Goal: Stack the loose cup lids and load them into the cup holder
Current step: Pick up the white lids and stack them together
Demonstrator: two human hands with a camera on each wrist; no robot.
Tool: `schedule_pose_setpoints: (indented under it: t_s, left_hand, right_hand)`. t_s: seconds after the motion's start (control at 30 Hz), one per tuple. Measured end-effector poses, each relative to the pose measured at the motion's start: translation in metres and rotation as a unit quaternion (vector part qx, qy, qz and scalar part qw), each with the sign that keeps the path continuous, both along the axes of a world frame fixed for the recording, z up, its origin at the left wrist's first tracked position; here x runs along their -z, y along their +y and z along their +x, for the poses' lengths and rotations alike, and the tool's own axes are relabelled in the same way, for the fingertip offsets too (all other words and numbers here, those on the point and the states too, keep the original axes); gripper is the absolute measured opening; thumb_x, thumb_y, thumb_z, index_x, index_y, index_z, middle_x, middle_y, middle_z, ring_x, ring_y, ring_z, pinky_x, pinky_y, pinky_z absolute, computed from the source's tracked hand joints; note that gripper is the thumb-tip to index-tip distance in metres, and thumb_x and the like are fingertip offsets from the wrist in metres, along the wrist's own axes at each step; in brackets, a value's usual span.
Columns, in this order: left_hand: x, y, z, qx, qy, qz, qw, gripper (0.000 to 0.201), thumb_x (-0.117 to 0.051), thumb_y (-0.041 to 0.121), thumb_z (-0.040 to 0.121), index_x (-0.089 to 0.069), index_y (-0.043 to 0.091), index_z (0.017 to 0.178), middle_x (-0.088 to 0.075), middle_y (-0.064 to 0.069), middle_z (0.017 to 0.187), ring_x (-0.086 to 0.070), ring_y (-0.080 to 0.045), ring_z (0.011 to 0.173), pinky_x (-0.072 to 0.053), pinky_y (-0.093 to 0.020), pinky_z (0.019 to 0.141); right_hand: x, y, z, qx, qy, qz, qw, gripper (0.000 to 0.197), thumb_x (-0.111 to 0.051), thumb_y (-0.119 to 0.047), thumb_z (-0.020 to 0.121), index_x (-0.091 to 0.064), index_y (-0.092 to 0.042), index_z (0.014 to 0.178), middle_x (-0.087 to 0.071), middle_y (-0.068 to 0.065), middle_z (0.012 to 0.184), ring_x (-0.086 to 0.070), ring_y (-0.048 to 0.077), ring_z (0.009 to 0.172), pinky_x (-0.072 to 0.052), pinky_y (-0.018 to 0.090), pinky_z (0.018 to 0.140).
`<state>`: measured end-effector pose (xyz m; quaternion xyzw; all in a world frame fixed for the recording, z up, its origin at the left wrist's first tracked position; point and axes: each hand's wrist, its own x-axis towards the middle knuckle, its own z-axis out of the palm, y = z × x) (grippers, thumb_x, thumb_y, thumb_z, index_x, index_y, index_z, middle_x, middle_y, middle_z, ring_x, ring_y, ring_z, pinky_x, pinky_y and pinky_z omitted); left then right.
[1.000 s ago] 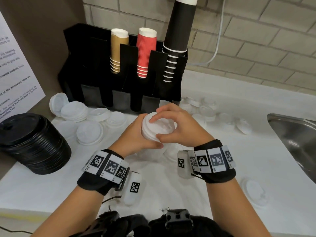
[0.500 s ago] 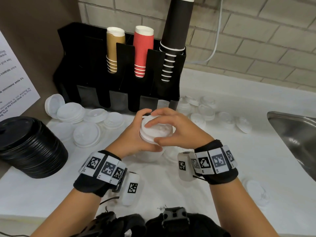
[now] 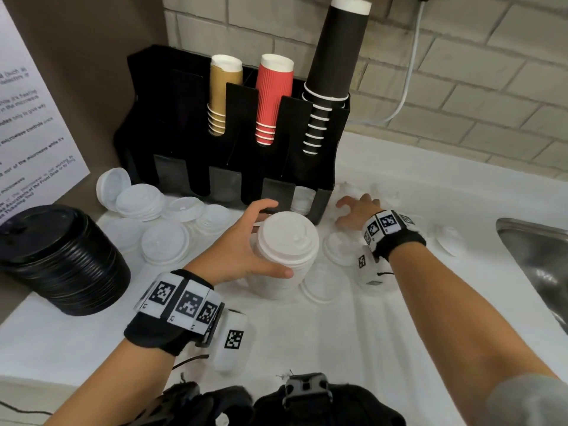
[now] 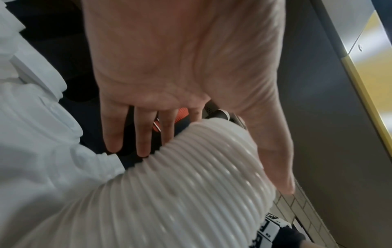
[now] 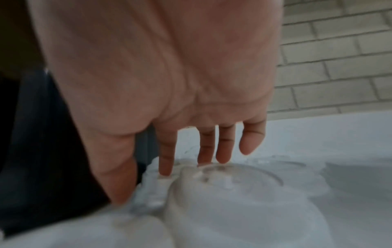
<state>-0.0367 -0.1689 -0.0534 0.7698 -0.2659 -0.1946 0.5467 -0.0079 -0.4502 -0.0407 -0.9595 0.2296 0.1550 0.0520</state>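
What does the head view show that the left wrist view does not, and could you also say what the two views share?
Only the head view shows the right hand reaching over loose white lids beside the black cup holder, plus the black lid stack and the sink.

Only the left wrist view shows the ribbed edges of the stacked lids up close, and the left palm from the wrist side.

Both show the left hand gripping the white lid stack.

left hand [image 4: 182,67]: palm toward camera, thumb along the lid stack | lid stack [image 4: 169,193]: white, ribbed, below palm, fingers [image 4: 112,132] behind it | loose white lids [image 4: 36,134]: left of stack
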Motion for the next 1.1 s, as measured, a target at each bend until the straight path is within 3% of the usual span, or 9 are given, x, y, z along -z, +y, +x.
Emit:
schedule_pose_setpoints:
  t_s: [0.17,0.3,0.43,0.63,0.73,0.8,0.97,1.03,1.1]
  left_hand:
    - [-0.001,0.006,0.001,-0.01,0.004,0.017,1.0,0.109,-0.089,0.051,0.042,-0.027,0.056,0.132,-0.042,0.016,0.137,-0.042,-0.006,0.125,-0.033,-0.024,0.096]
    - [-0.001,0.007,0.001,-0.007,0.007,0.023,1.0,0.104,-0.088,0.052,0.041,-0.027,0.062,0.125,-0.041,0.02,0.133,-0.041,-0.004,0.125,-0.034,-0.013,0.089]
    - [-0.002,0.008,0.001,-0.007,0.006,0.023,1.0,0.103,-0.087,0.053,0.04,-0.027,0.064,0.123,-0.041,0.017,0.135,-0.041,-0.007,0.126,-0.033,-0.015,0.089]
    - [-0.001,0.008,0.0,-0.007,0.002,0.017,1.0,0.104,-0.087,0.051,0.044,-0.028,0.056,0.13,-0.042,0.015,0.138,-0.042,-0.006,0.126,-0.034,-0.021,0.095]
    - [0.001,0.006,0.0,-0.002,0.0,0.012,1.0,0.099,-0.09,0.044,0.05,-0.029,0.058,0.126,-0.041,0.025,0.131,-0.042,0.005,0.119,-0.034,-0.013,0.089]
    - [0.003,0.005,0.0,0.0,0.003,0.006,1.0,0.095,-0.092,0.036,0.055,-0.029,0.061,0.122,-0.04,0.03,0.128,-0.04,0.014,0.114,-0.033,-0.011,0.087]
    - [0.006,0.003,0.0,-0.003,0.009,0.002,1.0,0.092,-0.091,0.036,0.056,-0.03,0.062,0.119,-0.04,0.029,0.127,-0.04,0.013,0.113,-0.035,-0.022,0.094]
    - [0.007,0.003,0.001,-0.003,0.008,0.0,1.0,0.092,-0.091,0.035,0.056,-0.031,0.06,0.122,-0.041,0.028,0.127,-0.04,0.012,0.114,-0.036,-0.022,0.094]
    - [0.008,0.003,0.001,-0.001,0.01,-0.003,1.0,0.092,-0.092,0.034,0.057,-0.033,0.059,0.123,-0.042,0.028,0.127,-0.04,0.012,0.115,-0.037,-0.02,0.092]
  right_hand:
    - [-0.004,0.004,0.007,-0.047,0.041,-0.068,0.996,0.05,-0.057,-0.052,0.086,-0.052,-0.027,0.129,-0.034,0.011,0.139,-0.029,0.034,0.131,-0.03,0.044,0.108]
    - [-0.001,0.003,0.01,-0.09,0.052,-0.071,0.992,0.056,-0.056,-0.057,0.086,-0.055,-0.02,0.128,-0.048,0.009,0.134,-0.041,0.028,0.125,-0.032,0.034,0.1]
    - [0.003,0.002,0.009,-0.076,0.029,-0.065,0.995,0.059,-0.064,-0.054,0.081,-0.052,-0.018,0.126,-0.049,0.008,0.13,-0.044,0.031,0.122,-0.039,0.043,0.101]
    - [-0.021,-0.017,-0.001,-0.008,-0.075,0.124,0.989,0.057,-0.071,-0.031,0.077,-0.036,-0.022,0.121,-0.051,0.014,0.118,-0.053,0.03,0.097,-0.044,0.033,0.075]
    - [-0.033,-0.015,-0.016,0.034,-0.17,0.231,0.957,0.06,-0.071,-0.027,0.08,-0.031,-0.022,0.125,-0.053,0.013,0.112,-0.057,0.028,0.091,-0.041,0.028,0.063]
    - [-0.038,-0.006,-0.031,0.052,-0.251,0.318,0.913,0.055,-0.071,-0.026,0.082,-0.034,-0.025,0.123,-0.054,0.007,0.108,-0.057,0.018,0.085,-0.04,0.023,0.06]
    - [-0.04,0.038,-0.072,-0.002,-0.357,0.468,0.809,0.043,-0.073,-0.026,0.072,-0.052,-0.04,0.106,-0.057,0.001,0.111,-0.06,0.015,0.094,-0.049,0.023,0.074]
    - [-0.039,0.055,-0.086,-0.061,-0.359,0.483,0.796,0.041,-0.071,-0.026,0.068,-0.057,-0.044,0.102,-0.059,-0.004,0.11,-0.058,0.014,0.1,-0.05,0.028,0.086]
    - [-0.038,0.068,-0.095,-0.096,-0.35,0.466,0.807,0.04,-0.07,-0.027,0.069,-0.059,-0.042,0.104,-0.06,-0.011,0.109,-0.056,0.008,0.102,-0.048,0.025,0.085]
